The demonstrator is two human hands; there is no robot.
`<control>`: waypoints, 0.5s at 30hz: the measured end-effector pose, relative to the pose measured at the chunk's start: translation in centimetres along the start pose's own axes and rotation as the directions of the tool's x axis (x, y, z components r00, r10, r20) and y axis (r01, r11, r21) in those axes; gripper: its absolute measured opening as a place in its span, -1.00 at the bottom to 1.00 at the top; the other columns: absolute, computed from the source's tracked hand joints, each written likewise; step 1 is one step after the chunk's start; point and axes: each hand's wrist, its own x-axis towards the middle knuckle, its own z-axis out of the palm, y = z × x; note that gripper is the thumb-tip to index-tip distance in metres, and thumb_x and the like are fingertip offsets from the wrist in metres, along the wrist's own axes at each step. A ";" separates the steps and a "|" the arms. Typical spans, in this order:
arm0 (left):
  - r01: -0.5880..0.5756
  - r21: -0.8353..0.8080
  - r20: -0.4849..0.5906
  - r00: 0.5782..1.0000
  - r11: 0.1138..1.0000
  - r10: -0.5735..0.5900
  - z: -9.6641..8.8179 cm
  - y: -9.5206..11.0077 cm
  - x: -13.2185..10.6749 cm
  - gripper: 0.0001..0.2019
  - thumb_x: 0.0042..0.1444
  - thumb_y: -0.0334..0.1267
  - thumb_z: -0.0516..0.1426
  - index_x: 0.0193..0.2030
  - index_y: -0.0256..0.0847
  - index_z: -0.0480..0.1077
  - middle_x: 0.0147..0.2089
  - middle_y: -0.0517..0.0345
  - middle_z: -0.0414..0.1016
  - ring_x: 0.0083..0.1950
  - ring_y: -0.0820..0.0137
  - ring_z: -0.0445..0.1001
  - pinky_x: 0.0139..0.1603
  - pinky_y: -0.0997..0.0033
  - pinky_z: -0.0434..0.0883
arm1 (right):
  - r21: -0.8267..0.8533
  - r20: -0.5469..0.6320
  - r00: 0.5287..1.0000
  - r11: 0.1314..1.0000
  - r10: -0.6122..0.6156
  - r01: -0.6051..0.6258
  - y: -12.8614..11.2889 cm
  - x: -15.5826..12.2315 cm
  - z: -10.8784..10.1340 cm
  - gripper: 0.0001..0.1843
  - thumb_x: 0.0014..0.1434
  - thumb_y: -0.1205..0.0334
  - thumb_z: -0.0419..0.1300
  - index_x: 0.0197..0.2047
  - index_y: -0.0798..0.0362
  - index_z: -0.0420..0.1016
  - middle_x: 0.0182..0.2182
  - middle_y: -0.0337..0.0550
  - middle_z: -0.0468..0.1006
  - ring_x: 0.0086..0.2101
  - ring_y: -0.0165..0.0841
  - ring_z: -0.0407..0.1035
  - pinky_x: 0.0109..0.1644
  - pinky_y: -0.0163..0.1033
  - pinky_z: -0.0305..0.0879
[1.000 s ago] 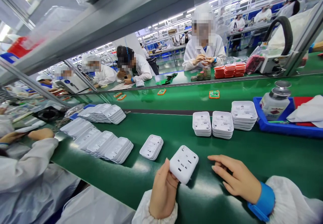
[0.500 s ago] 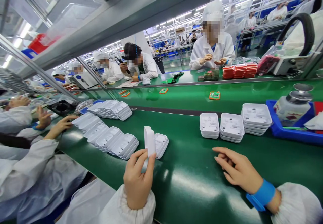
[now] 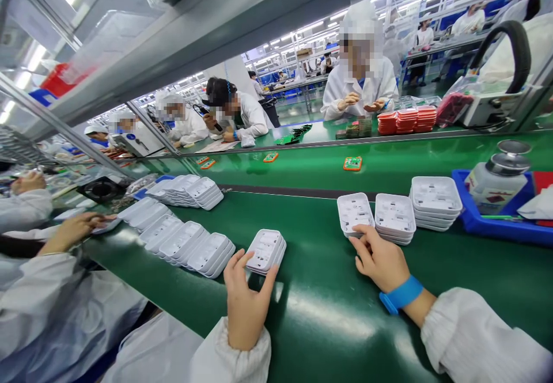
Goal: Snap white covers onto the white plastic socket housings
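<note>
My left hand [image 3: 248, 296] is at the near end of a small stack of white plastic housings [image 3: 266, 249], its thumb and fingers apart on either side of the stack's edges. My right hand [image 3: 382, 256] has its fingers at the near edge of the top white plastic housing [image 3: 355, 210] in the leftmost stack on the right side; that housing tilts slightly. Its thumb is bent below the edge. Beside it stand two more stacks of the same housings, a middle stack [image 3: 394, 213] and a taller one [image 3: 435, 196].
Overlapping rows of white housings [image 3: 185, 239] lie to the left, beside a co-worker's hand [image 3: 75, 230]. A blue tray [image 3: 496, 227] with a dispenser bottle [image 3: 496, 178] stands at right. Orange-edged circuit boards [image 3: 352, 164] lie on the green belt beyond. An overhead shelf [image 3: 242, 31] crosses above.
The housing my left hand held upright now lies flat on the small stack, and the fingers have spread. My right hand has moved forward and left to the leftmost right-side stack.
</note>
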 end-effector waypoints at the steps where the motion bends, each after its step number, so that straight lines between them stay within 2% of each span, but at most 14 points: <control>1: 0.068 -0.044 0.050 0.997 0.997 -0.066 0.1 -0.1 0.0 -0.51 0.03 -0.05 0.17 0.07 -0.19 0.21 0.12 -0.12 0.20 0.18 0.08 0.21 0.07 0.02 0.31 | 0.001 -0.013 1.000 1.000 0.002 -0.001 0.1 -0.1 0.0 -0.76 0.14 0.22 0.01 -0.12 0.07 0.33 -0.55 -0.28 0.46 -0.60 -0.34 0.37 -0.52 -0.35 0.16; 3: 0.167 -0.102 0.136 0.979 0.981 -0.152 0.2 -0.2 0.1 -0.44 0.03 -0.02 0.16 0.13 -0.16 0.16 0.11 -0.09 0.23 0.15 0.09 0.24 0.04 0.02 0.35 | 0.004 -0.034 0.999 1.000 0.007 -0.007 0.1 -0.2 0.0 -0.79 0.15 0.18 0.02 -0.17 0.07 0.31 -0.56 -0.29 0.45 -0.61 -0.35 0.37 -0.53 -0.36 0.14; 5: 0.212 -0.128 0.162 0.968 0.969 -0.191 0.2 -0.2 0.0 -0.43 0.03 -0.02 0.16 0.15 -0.16 0.14 0.11 -0.08 0.23 0.12 0.11 0.27 0.04 0.02 0.36 | 0.002 -0.054 0.998 1.000 0.013 -0.012 0.1 -0.4 -0.1 -0.81 0.15 0.15 0.03 -0.21 0.06 0.29 -0.59 -0.31 0.43 -0.63 -0.36 0.36 -0.54 -0.36 0.13; 10: 0.232 -0.114 0.147 0.966 0.966 -0.214 -0.5 0.0 -0.3 -0.39 0.02 -0.01 0.16 0.18 -0.17 0.12 0.15 -0.11 0.22 0.16 0.08 0.23 0.04 0.02 0.37 | 0.007 -0.079 0.997 1.000 0.008 -0.008 -0.3 -0.8 -0.8 -0.82 0.17 0.09 0.04 -0.30 0.03 0.26 -0.64 -0.33 0.37 -0.67 -0.38 0.31 -0.57 -0.37 0.09; 15: 0.208 -0.065 0.081 0.976 0.976 -0.202 -1.5 -1.2 -0.8 -0.43 0.05 -0.04 0.13 0.18 -0.17 0.13 0.12 -0.09 0.23 0.15 0.08 0.24 0.05 0.02 0.35 | 0.064 -0.104 0.995 0.998 -0.006 0.013 -0.6 -1.6 -1.3 -0.79 0.17 0.08 0.04 -0.23 0.05 0.23 -0.63 -0.31 0.36 -0.66 -0.38 0.28 -0.55 -0.36 0.11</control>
